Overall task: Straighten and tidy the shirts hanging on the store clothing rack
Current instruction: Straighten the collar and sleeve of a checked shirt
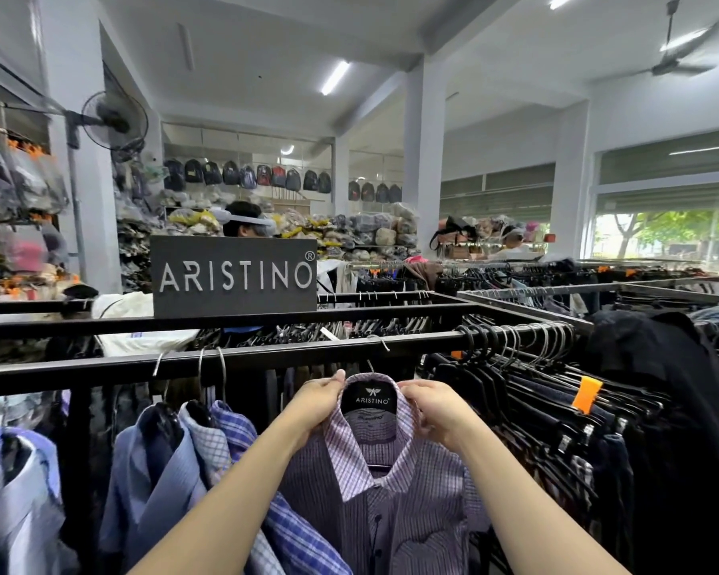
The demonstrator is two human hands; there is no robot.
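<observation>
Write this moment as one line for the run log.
step: fixing collar | left hand: grips collar | right hand: grips collar | shirt: purple, checked, hook off rail

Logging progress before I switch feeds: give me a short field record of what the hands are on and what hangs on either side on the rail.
shirt in hand: purple checked shirt, facing the camera, collar up
left hand: grips the collar's left side
right hand: grips the collar's right side
collar label: black ARISTINO tag
rail: black bar
left of it: blue plaid shirt, then plain blue shirt
right of it: packed dark garments, with an orange tag
</observation>
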